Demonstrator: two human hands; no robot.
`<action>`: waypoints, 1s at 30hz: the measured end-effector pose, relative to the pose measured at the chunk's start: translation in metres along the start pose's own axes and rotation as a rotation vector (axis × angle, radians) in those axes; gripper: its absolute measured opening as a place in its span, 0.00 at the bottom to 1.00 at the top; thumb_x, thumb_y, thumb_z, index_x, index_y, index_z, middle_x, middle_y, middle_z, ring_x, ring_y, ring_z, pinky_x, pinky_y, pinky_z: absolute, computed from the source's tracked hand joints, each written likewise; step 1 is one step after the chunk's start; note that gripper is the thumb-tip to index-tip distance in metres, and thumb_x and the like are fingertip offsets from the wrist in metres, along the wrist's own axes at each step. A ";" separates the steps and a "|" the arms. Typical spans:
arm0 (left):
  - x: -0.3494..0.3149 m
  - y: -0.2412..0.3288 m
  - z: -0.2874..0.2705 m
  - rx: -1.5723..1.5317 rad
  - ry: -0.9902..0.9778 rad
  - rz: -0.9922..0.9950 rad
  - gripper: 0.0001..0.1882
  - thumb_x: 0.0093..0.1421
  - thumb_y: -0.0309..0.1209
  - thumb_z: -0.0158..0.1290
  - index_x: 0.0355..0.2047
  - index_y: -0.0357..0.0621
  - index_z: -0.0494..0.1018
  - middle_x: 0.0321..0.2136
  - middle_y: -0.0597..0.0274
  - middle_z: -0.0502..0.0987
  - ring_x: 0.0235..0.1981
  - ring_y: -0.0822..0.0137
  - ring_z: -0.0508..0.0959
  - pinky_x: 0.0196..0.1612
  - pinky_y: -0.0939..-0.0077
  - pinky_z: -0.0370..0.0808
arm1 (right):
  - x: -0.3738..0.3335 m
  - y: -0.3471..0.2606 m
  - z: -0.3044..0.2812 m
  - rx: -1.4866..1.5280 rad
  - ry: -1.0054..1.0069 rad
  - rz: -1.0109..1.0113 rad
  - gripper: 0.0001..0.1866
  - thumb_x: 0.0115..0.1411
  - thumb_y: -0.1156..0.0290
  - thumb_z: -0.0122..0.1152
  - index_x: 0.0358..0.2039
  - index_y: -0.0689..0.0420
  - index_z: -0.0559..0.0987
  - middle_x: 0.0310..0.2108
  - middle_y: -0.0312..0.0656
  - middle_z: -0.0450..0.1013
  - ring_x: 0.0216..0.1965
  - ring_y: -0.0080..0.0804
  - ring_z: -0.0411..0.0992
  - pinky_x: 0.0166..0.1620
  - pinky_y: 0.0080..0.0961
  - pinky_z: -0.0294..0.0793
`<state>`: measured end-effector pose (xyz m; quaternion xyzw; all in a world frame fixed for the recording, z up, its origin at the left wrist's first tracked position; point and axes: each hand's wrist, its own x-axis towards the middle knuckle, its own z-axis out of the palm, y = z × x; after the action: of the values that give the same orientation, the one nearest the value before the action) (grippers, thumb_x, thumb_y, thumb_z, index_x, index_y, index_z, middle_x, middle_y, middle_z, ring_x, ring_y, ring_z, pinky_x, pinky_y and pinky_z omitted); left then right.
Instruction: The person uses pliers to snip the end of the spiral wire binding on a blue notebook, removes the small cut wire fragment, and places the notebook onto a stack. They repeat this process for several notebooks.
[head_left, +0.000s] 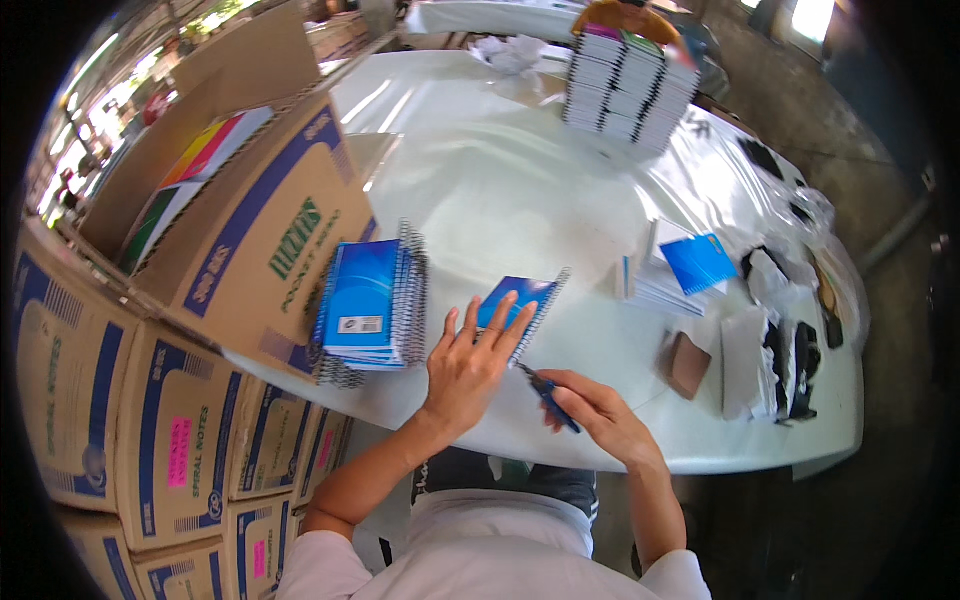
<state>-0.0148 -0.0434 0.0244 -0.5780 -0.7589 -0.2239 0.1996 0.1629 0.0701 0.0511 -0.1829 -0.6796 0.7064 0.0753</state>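
Note:
In front of me lies a small blue notebook (516,291) with a wire spiral along its right edge. My left hand (470,362) presses flat on its cover, fingers spread. My right hand (597,410) grips dark blue-handled pliers (549,396). The jaws are at the near end of the spiral; whether they bite the wire is too small to tell. To the left of my left hand stands a stack of similar blue spiral notebooks (362,290), with a white label on the top one.
A large open carton (270,235) flanks the stack, with more cartons (180,440) below left. On the right are white pads with a blue cover (700,263), a brown block (688,364) and torn wrapping (750,362). Tall notebook stacks (625,90) stand before another person (622,16).

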 end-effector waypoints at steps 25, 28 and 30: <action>-0.026 -0.177 -0.054 -1.168 -0.067 -0.810 0.37 0.68 0.55 0.43 0.66 0.38 0.59 0.63 0.52 0.64 0.64 0.64 0.63 0.66 0.72 0.58 | 0.152 -0.032 0.085 0.005 -0.050 -0.041 0.16 0.66 0.62 0.59 0.36 0.65 0.74 0.32 0.44 0.74 0.28 0.29 0.75 0.29 0.26 0.75; -0.021 -0.170 -0.051 -1.201 0.011 -0.770 0.40 0.67 0.58 0.40 0.65 0.34 0.59 0.61 0.53 0.67 0.61 0.66 0.66 0.64 0.73 0.62 | 0.167 -0.059 0.074 -0.406 -0.086 -0.229 0.11 0.64 0.68 0.59 0.37 0.65 0.75 0.32 0.44 0.74 0.29 0.31 0.75 0.31 0.28 0.74; -0.018 -0.168 -0.056 -1.309 0.066 -0.814 0.39 0.68 0.59 0.38 0.64 0.35 0.61 0.60 0.52 0.68 0.61 0.64 0.66 0.64 0.71 0.61 | 0.174 -0.091 0.072 -0.632 -0.159 -0.438 0.08 0.60 0.72 0.59 0.38 0.63 0.76 0.34 0.46 0.75 0.34 0.37 0.75 0.37 0.34 0.74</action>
<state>-0.1698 -0.1284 0.0423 -0.2465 -0.6184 -0.7000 -0.2583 -0.0367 0.0706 0.1144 0.0074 -0.8903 0.4415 0.1113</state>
